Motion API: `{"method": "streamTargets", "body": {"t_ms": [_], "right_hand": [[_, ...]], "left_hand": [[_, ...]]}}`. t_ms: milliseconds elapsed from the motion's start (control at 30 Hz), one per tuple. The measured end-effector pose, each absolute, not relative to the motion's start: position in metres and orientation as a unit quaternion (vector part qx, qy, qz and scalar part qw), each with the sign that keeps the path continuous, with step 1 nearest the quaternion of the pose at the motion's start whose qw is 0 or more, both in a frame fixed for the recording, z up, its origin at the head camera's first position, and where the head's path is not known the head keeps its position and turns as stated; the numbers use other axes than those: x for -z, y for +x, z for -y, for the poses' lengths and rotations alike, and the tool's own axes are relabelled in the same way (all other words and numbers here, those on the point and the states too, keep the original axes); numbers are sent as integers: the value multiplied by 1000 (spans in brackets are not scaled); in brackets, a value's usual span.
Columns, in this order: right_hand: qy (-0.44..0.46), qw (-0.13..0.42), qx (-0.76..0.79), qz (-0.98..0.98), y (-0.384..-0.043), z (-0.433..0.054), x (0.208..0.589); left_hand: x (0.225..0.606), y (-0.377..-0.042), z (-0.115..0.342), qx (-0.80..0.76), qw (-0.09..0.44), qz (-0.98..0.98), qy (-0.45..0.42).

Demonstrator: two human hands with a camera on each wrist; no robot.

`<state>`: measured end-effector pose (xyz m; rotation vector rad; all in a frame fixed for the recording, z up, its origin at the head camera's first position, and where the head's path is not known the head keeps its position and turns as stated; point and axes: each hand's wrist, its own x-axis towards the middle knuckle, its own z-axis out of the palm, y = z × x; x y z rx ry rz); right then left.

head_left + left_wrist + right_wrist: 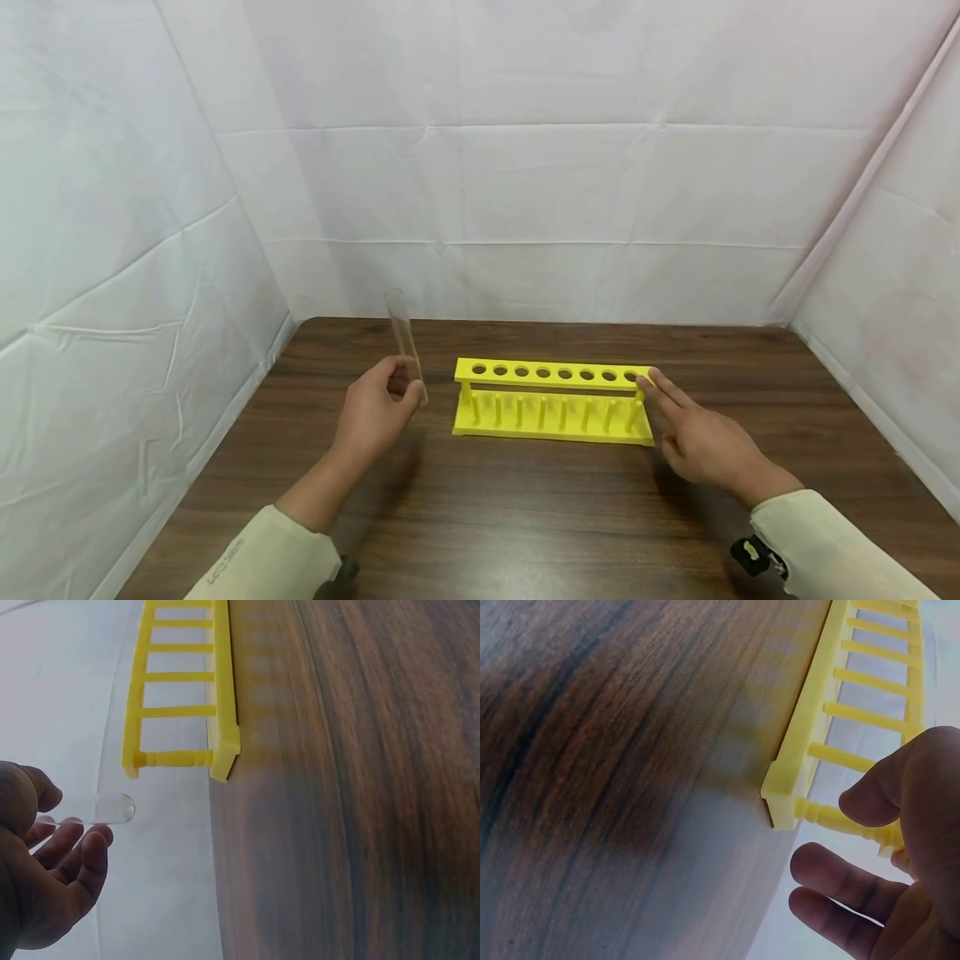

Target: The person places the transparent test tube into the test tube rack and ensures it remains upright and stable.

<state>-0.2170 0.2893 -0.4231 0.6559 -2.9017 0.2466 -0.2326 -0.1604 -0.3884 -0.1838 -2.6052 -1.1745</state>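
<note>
My left hand (378, 408) pinches a clear glass test tube (402, 329) between thumb and fingers, left of the rack. The tube leans a little, and its rounded end (124, 808) points down, showing past the fingers in the left wrist view. A yellow test tube rack (555, 435) stands on the table, with a row of holes on top and upright pegs below. At the rack's right end, my right hand (708, 442) rests extended fingertips on the top bar. In the right wrist view its thumb (874, 799) overlaps the end post, and two fingers lie apart from the rack.
The rack stands on a dark wood-grain table (525, 508). White cloth walls (540, 183) rise behind the table and along both sides. A small black device (750, 554) sits at the right sleeve.
</note>
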Motion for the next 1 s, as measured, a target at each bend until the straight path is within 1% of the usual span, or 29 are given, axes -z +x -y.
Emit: {"method": "streamTargets", "body": {"t_ms": [233, 1000], "right_hand": [[213, 69, -91, 970, -215, -289, 424], [216, 68, -94, 969, -214, -287, 424]], "left_hand": [[386, -235, 157, 407, 145, 899, -72], [384, -238, 150, 428, 174, 882, -89]]}}
